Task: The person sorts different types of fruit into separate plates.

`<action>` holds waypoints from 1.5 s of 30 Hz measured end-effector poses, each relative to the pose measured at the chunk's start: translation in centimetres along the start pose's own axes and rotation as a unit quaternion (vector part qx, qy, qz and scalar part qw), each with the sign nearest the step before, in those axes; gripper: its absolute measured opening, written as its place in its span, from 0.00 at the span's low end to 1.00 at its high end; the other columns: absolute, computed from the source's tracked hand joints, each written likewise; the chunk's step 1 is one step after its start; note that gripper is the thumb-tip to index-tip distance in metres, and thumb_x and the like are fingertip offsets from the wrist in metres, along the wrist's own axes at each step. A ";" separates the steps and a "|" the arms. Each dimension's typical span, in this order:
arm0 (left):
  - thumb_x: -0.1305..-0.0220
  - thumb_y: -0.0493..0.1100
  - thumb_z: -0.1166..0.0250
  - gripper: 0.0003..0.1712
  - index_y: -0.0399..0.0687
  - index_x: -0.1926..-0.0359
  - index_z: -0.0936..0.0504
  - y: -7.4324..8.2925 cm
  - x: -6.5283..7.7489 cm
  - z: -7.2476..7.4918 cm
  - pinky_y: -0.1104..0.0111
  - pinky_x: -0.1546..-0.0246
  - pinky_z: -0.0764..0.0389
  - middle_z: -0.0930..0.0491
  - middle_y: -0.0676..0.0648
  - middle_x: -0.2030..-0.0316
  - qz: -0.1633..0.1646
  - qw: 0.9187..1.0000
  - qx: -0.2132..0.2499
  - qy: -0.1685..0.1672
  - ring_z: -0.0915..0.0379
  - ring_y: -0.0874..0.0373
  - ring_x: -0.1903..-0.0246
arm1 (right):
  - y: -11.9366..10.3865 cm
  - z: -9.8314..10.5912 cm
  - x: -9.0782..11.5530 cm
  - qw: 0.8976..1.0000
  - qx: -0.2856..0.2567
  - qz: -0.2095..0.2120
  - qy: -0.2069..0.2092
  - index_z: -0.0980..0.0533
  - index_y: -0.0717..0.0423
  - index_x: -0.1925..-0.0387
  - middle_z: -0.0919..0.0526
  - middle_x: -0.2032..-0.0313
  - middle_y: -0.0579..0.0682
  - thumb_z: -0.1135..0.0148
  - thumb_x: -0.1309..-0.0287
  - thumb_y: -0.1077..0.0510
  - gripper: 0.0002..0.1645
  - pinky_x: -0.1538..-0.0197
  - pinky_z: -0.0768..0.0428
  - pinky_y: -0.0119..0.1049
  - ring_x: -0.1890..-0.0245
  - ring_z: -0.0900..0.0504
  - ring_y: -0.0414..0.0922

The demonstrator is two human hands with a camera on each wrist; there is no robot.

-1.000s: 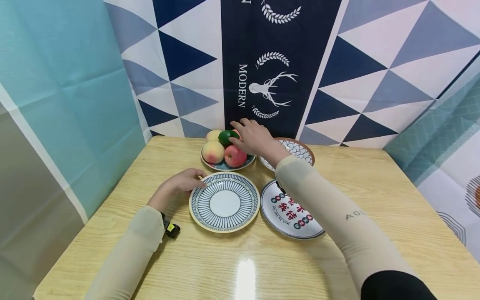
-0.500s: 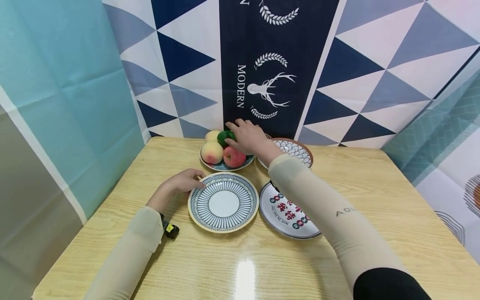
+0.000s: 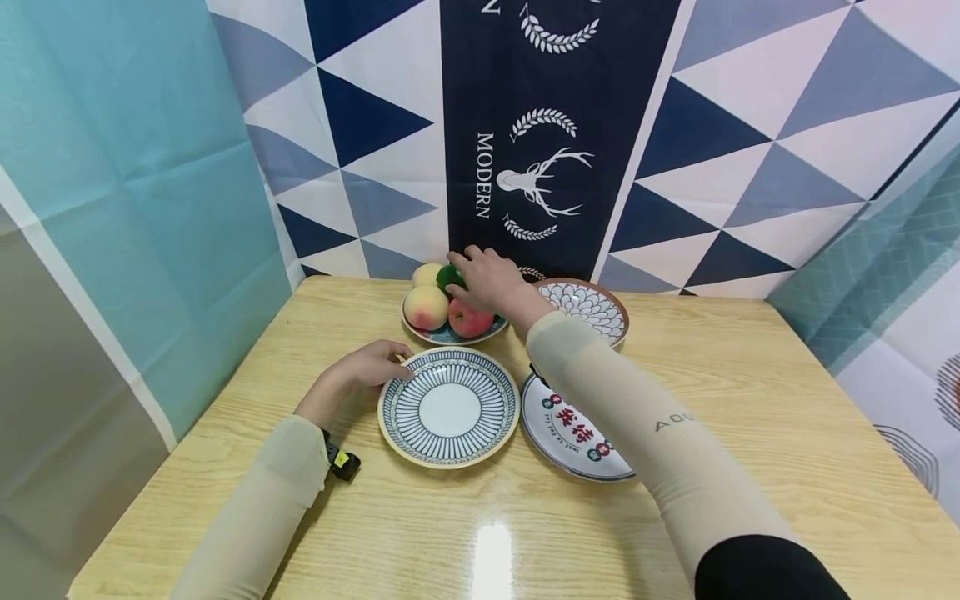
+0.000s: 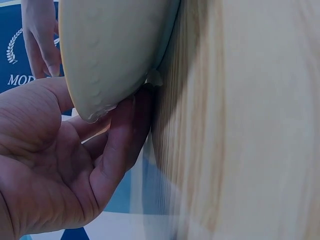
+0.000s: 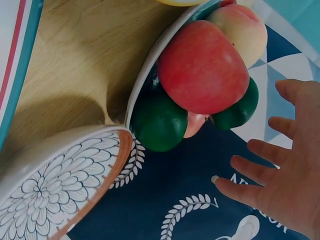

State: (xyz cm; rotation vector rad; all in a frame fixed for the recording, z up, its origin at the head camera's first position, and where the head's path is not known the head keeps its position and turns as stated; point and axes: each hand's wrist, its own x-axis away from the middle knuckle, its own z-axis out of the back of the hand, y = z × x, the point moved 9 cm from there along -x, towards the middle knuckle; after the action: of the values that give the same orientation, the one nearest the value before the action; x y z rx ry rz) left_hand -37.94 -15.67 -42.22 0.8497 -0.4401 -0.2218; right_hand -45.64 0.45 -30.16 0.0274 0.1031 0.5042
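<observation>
In the head view my left hand [image 3: 367, 364] pinches the left rim of a round plate [image 3: 450, 408] with blue radiating stripes and a yellow edge. The left wrist view shows the pale underside of this plate [image 4: 112, 45], with curled fingers [image 4: 117, 145] beneath its rim. My right hand [image 3: 487, 279] hovers over a fruit-filled dish [image 3: 450, 335]. Its fingers are spread and hold nothing, as the right wrist view shows of the hand [image 5: 292, 165]. In the dish lie a red apple [image 5: 202, 67], peaches [image 3: 426, 307] and dark green round fruits [image 5: 159, 122].
Right of the fruit dish stands a brown-rimmed plate [image 3: 588, 307] with a petal pattern. Nearer, a white plate [image 3: 570, 442] with red characters lies partly under my right forearm. A patterned cloth [image 3: 382, 192] hangs along the table's back edge [image 3: 337, 277].
My right hand has shifted slightly left over the fruit and now covers more of the green one. The left hand and the striped plate keep their place.
</observation>
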 end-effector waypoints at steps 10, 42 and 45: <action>0.28 0.39 0.34 0.13 0.37 0.47 0.18 -0.1 -0.1 0.1 0.69 0.64 0.23 0.18 0.46 0.63 0.000 1.000 0.003 0.005 0.23 0.59 0.67 | 0.0 -0.7 -0.7 1.000 -0.004 -0.008 -0.001 0.41 0.43 0.17 0.34 0.26 0.56 0.48 0.21 0.36 0.39 0.35 0.24 0.57 0.32 0.31 0.57; 0.28 0.37 0.36 0.12 0.36 0.48 0.18 0.2 0.3 -0.2 0.70 0.69 0.25 0.18 0.47 0.66 -0.010 1.000 0.013 0.001 0.24 0.60 0.71 | -1.4 -2.1 -2.0 1.000 -0.017 -0.009 -0.017 0.39 0.45 0.18 0.30 0.31 0.57 0.42 0.23 0.41 0.39 0.40 0.20 0.56 0.38 0.26 0.56; 0.28 0.37 0.36 0.11 0.36 0.49 0.18 0.3 0.4 -0.3 0.70 0.69 0.25 0.19 0.47 0.66 -0.010 1.000 0.014 0.002 0.24 0.60 0.71 | -1.4 -2.1 -2.0 1.000 -0.018 -0.011 -0.018 0.39 0.45 0.18 0.29 0.32 0.57 0.41 0.24 0.42 0.39 0.40 0.21 0.56 0.39 0.27 0.56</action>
State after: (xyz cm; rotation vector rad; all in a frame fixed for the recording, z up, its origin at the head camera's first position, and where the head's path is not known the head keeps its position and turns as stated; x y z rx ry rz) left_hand -37.47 -15.43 -42.01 0.8820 -0.4307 -0.2332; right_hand -46.95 -1.80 -32.17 0.0003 0.0597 0.4824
